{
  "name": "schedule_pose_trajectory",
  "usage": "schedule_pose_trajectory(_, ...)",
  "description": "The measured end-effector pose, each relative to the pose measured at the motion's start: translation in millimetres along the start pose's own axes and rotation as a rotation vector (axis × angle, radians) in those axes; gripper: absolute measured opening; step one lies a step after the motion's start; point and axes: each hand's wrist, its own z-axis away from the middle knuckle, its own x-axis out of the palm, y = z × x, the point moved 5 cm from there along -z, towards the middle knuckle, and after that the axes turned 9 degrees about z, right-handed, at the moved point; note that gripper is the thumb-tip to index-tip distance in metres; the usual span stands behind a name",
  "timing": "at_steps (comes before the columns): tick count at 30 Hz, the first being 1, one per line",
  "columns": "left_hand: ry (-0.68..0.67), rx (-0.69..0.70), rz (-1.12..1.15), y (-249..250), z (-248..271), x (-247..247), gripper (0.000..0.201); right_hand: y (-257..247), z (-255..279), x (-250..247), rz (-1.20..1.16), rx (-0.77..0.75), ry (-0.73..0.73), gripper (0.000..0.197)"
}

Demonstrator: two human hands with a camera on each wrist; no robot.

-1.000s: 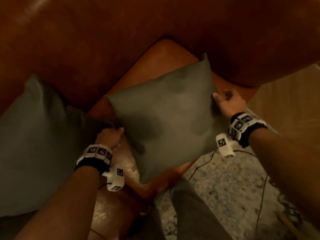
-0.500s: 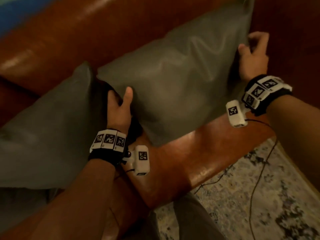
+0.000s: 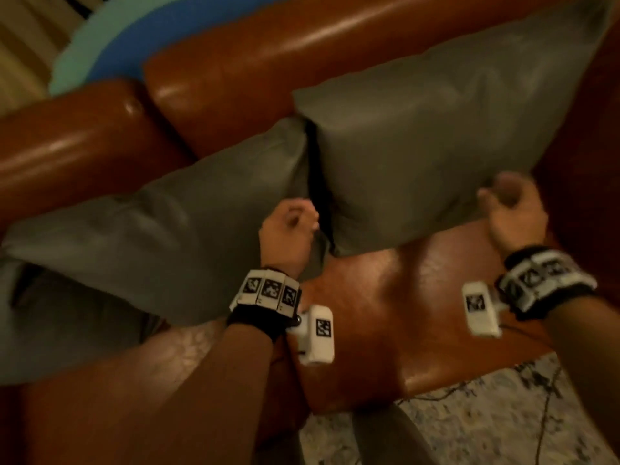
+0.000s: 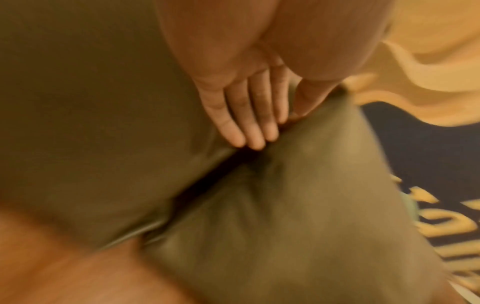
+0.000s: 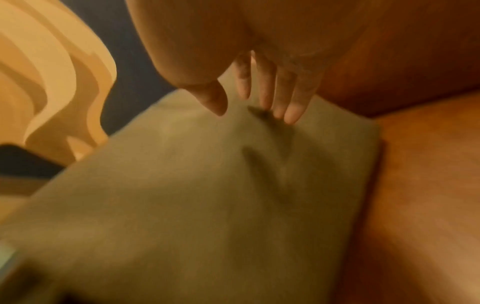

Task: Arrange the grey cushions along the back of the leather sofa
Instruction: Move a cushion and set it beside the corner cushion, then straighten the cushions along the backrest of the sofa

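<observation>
Cushions lean on the sofa [image 3: 235,55] back: right cushion [image 3: 436,135] upper right, left cushion [image 3: 161,236] beside it. Left hand [image 3: 288,236] and right hand [image 3: 513,216] hover at the right cushion's lower corners, fingers [image 4: 249,115] relaxed, gripping nothing.

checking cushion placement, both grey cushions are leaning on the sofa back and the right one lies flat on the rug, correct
Not quite. The right cushion is not on the rug; the head view shows it propped against the sofa back, beside the left cushion.

Motion blur smears the right hand [image 3: 513,213] (whether its grip touches the right cushion [image 3: 436,146] is unclear).
</observation>
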Motion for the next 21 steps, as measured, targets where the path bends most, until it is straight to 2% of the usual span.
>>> schedule_pose_trajectory(2, 0.008, -0.087, 0.055, -26.1, 17.6, -39.6, 0.019, 8.5, 50.9, 54.0, 0.081, -0.011, -0.267, 0.013)
schedule_pose_trajectory(3, 0.015, -0.116, 0.052, -38.9, 26.6, -61.8, 0.021, 14.1, 76.9, 83.7, 0.145, -0.001, -0.403, 0.011)
schedule_pose_trajectory(5, 0.027, -0.163, 0.031, -62.5, 42.0, -109.1, 0.023, 14.9, 128.1, 136.1, 0.229, 0.023, -0.573, 0.028)
schedule_pose_trajectory(8, 0.122, -0.245, 0.058, -95.2, 62.0, -198.7, 0.018, -16.4, 215.1, 203.6, 0.243, 0.003, -0.798, 0.038)
schedule_pose_trajectory(10, 0.202, -0.309, 0.097, -112.7, 73.3, -268.3, 0.016, -48.4, 271.2, 244.6, 0.307, -0.082, -0.905, 0.032)
schedule_pose_trajectory(11, 0.245, -0.341, 0.144, -119.9, 79.0, -302.7, 0.018, -67.5, 297.3, 261.8, 0.323, -0.131, -0.942, 0.021)
schedule_pose_trajectory(13, 0.416, -0.364, 0.263, -131.9, 89.2, -381.9, 0.02, -106.5, 341.4, 294.0, 0.327, -0.244, -0.97, 0.006)
schedule_pose_trajectory(15, 0.627, -0.362, 0.227, -134.7, 98.6, -460.1, 0.019, -145.2, 375.0, 322.4, 0.284, -0.312, -0.976, 0.009)
schedule_pose_trajectory(18, 0.918, -0.223, 0.258, -120.2, 104.2, -560.1, 0.036, -204.3, 411.8, 358.1, 0.155, -0.367, -0.926, 0.038)
schedule_pose_trajectory(19, 0.974, -0.165, 0.268, -111.3, 101.7, -587.6, 0.044, -223.4, 422.1, 366.1, 0.093, -0.359, -0.884, 0.05)
schedule_pose_trajectory(21, 0.963, -0.095, 0.261, -91.4, 84.0, -636.2, 0.059, -254.6, 433.9, 380.4, -0.02, -0.313, -0.794, 0.07)
